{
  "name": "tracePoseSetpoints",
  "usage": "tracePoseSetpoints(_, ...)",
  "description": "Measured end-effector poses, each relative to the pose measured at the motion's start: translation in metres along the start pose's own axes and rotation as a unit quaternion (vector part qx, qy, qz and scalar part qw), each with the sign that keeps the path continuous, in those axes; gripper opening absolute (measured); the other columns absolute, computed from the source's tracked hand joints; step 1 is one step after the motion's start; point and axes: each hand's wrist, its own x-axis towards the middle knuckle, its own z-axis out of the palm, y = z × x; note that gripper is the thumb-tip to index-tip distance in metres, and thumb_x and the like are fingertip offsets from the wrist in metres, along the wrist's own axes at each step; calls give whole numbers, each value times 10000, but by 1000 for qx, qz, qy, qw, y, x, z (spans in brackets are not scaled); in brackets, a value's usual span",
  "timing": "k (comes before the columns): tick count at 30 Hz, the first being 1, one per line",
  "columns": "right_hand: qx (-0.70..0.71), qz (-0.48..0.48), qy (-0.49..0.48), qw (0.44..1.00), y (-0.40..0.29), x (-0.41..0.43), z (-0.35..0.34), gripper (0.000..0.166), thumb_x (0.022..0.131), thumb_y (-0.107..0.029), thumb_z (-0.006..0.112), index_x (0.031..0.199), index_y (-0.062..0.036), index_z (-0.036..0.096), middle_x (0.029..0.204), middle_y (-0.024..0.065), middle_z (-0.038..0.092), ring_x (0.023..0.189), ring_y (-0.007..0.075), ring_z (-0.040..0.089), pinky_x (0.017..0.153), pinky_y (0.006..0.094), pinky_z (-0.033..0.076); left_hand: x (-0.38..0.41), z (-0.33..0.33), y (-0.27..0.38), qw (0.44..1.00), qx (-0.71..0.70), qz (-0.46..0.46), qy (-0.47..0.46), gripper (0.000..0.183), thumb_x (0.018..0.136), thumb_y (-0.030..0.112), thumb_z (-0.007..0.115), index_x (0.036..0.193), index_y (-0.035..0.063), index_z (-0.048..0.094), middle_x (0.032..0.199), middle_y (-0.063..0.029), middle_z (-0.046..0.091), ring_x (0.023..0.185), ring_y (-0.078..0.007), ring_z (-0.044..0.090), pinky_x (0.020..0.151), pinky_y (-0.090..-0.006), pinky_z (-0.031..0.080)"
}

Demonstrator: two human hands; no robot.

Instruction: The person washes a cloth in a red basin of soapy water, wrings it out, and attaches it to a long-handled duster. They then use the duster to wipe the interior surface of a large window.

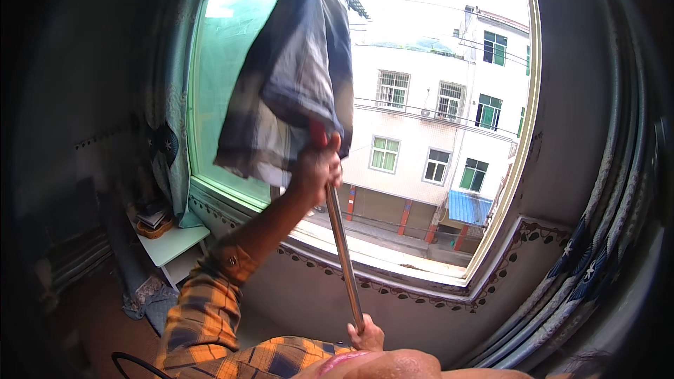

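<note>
A shiny metal pole (pixel 342 252) slants up in front of the window, with a red part (pixel 317 131) near its upper end. My left hand (pixel 320 168), at the end of a plaid sleeve, is closed around the upper pole just under the red part. Lower down, my right hand (pixel 367 334) grips the pole near its bottom end in view. A dark blue and grey cloth garment (pixel 300 73) hangs above and around my left hand, slightly blurred. The garment hides the pole's top, so how it is held up there cannot be seen.
The open window (pixel 468 273) shows buildings and wires outside; a green-tinted pane (pixel 231 84) stands at its left. Curtains hang on the left (pixel 176 168) and right (pixel 590 252). A small white table (pixel 176 245) at lower left bears books (pixel 152 216) in a brown holder.
</note>
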Motion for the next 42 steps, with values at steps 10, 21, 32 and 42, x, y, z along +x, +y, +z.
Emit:
tracePoseSetpoints(10,180,30,9,983,30,15,-15,261,761,-232,620,665,-14,513,536,41,454,547,96,437,515,291,403,118,79,175,966,95,239,29,320,879,329,510,949,23,447,682,-86,503,526,-183,524,505,-330,504)
tracePoseSetpoints(21,480,-255,-127,830,-248,161,-151,403,926,-225,420,1265,-46,296,730,19,459,476,51,414,396,197,350,77,88,127,972,69,169,-145,124,914,170,414,912,53,373,549,12,377,387,-79,386,346,-243,383)
tracePoseSetpoints(32,311,-108,44,943,-256,122,-177,400,927,-383,377,1076,-14,418,583,-29,397,381,27,342,322,172,264,99,99,97,980,35,122,-154,240,882,97,425,977,-61,271,726,-153,434,404,-176,511,309,-284,472)
tracePoseSetpoints(42,200,14,109,974,-295,109,-206,470,882,-537,333,851,-70,375,512,-31,352,349,42,318,301,202,266,123,133,101,968,-4,154,-198,282,833,23,423,1052,2,245,830,-141,392,483,-199,521,345,-283,489)
